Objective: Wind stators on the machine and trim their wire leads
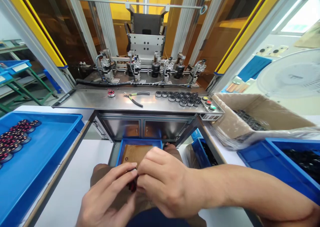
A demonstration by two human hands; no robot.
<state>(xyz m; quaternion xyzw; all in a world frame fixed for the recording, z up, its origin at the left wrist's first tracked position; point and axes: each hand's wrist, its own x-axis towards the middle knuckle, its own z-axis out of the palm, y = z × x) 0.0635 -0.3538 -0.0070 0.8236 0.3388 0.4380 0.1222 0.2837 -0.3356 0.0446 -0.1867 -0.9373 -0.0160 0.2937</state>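
Note:
My left hand [110, 193] is closed around a small dark part with red on it, which looks like a wound motor stator [132, 186], held low above my lap. My right hand [162, 180] meets it from the right, its fingers bent into a pinch at the stator's edge. Whatever is between those right fingertips is hidden. Most of the stator is covered by both hands.
Stators [15, 137] with red windings fill part of the blue tray [55, 140] at left. The steel bench [100, 103] bears one red stator [111, 93], cutting pliers [135, 98] and several black-topped parts [183, 98]. A lined box [280, 110] stands right, beside push buttons [208, 102].

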